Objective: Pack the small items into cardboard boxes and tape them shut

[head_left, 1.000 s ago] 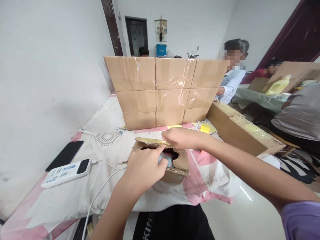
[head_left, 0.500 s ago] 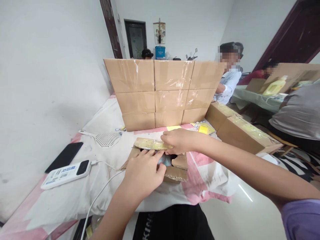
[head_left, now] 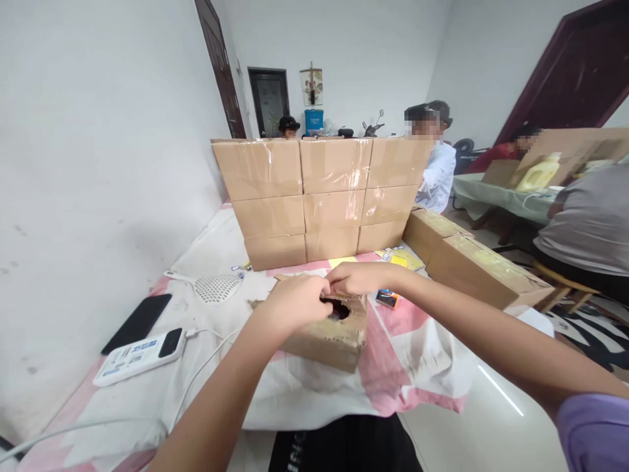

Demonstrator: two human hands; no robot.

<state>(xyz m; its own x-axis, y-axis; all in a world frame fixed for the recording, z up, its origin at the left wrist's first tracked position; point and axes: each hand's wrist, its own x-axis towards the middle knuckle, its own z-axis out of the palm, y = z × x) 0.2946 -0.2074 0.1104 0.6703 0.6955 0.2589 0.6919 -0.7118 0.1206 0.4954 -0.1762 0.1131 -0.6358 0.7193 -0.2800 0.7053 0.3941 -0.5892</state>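
A small, worn cardboard box (head_left: 319, 349) stands on the cloth in front of me. Its top has a ragged dark hole (head_left: 339, 310) near the right side, and what lies inside cannot be made out. My left hand (head_left: 301, 299) reaches over the box's top, its fingers bent onto the torn cardboard beside the hole. Right against it, my right hand (head_left: 354, 278) is closed at the back edge of the top, fingertips pinching the flap there. Both hands' fingertips nearly meet, and they partly cover the flap.
A wall of taped cardboard boxes (head_left: 329, 196) rises behind. To the left lie a white perforated scoop (head_left: 219, 288), a dark phone (head_left: 137, 323) and a cabled white device (head_left: 140, 357). A small orange-and-black item (head_left: 387, 299) lies right; longer boxes (head_left: 484, 269) stand beyond. Other people sit farther off.
My left hand has moved up and right to meet my right hand. The raised flap has come down over the box's opening, leaving a smaller hole. The view has tilted up slightly.
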